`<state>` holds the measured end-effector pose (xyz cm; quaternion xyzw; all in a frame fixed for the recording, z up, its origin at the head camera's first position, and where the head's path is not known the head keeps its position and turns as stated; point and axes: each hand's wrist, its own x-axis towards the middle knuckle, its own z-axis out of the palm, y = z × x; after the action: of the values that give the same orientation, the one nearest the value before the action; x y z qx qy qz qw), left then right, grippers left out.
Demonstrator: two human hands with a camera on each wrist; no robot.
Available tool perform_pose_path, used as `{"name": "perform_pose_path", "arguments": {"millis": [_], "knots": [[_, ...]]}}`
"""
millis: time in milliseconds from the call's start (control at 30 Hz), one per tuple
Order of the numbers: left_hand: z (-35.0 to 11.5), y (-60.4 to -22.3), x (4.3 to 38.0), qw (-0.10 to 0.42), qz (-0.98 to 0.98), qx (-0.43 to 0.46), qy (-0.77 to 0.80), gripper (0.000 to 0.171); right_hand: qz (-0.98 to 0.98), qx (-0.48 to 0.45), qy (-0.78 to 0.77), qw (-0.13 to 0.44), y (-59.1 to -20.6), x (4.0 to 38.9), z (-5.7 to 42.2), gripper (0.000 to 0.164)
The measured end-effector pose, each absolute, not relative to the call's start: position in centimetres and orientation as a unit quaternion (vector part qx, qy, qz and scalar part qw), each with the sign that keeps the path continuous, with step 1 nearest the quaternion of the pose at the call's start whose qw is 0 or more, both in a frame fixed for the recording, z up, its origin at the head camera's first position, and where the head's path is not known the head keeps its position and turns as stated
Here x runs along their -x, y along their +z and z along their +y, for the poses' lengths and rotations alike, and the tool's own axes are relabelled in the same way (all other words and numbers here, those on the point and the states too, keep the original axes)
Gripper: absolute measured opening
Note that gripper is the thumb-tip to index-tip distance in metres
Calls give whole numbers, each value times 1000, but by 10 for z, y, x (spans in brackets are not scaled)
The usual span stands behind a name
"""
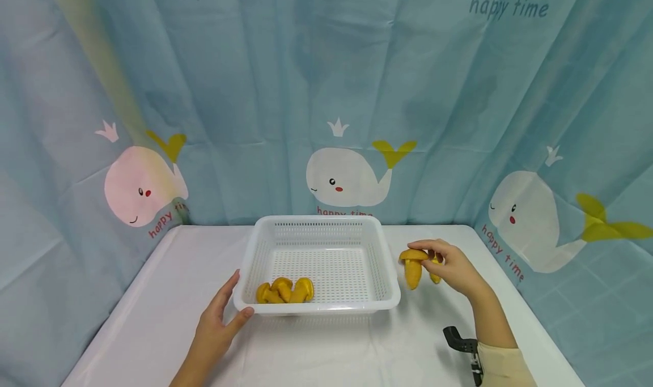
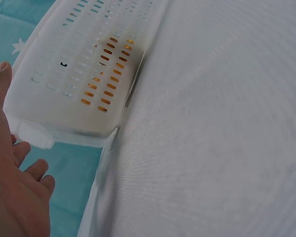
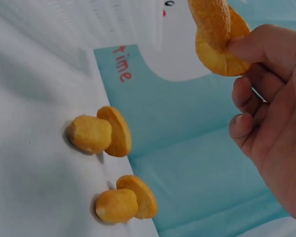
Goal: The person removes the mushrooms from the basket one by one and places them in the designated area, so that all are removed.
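My right hand (image 1: 451,267) pinches a yellow mushroom (image 1: 413,268) by its cap, stem hanging down, just right of the basket. In the right wrist view, thumb and fingers grip the cap edge of this mushroom (image 3: 214,37). Two more mushrooms, one nearer (image 3: 116,205) and one beyond it (image 3: 91,133), lie on the table below; the hand partly hides them in the head view. My left hand (image 1: 214,327) is spread at the front left corner of a white perforated basket (image 1: 318,307), thumb at its rim. Inside lie three yellow mushrooms (image 1: 284,290), bunched at the front left.
The table (image 1: 158,313) has a white cover. A blue curtain (image 1: 265,120) printed with whales hangs around its back and sides. A black strap mount (image 1: 461,341) sits on my right wrist at the beige sleeve (image 1: 505,367).
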<state>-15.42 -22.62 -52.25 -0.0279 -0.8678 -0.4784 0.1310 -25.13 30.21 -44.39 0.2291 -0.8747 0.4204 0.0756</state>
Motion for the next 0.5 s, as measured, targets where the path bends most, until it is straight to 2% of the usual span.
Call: {"name": "perform_pose_path", "arguments": {"millis": [500], "knots": [[-224, -520, 153, 132, -870, 22, -475, 84, -886, -188, 413, 92, -447, 253, 339, 36]]}}
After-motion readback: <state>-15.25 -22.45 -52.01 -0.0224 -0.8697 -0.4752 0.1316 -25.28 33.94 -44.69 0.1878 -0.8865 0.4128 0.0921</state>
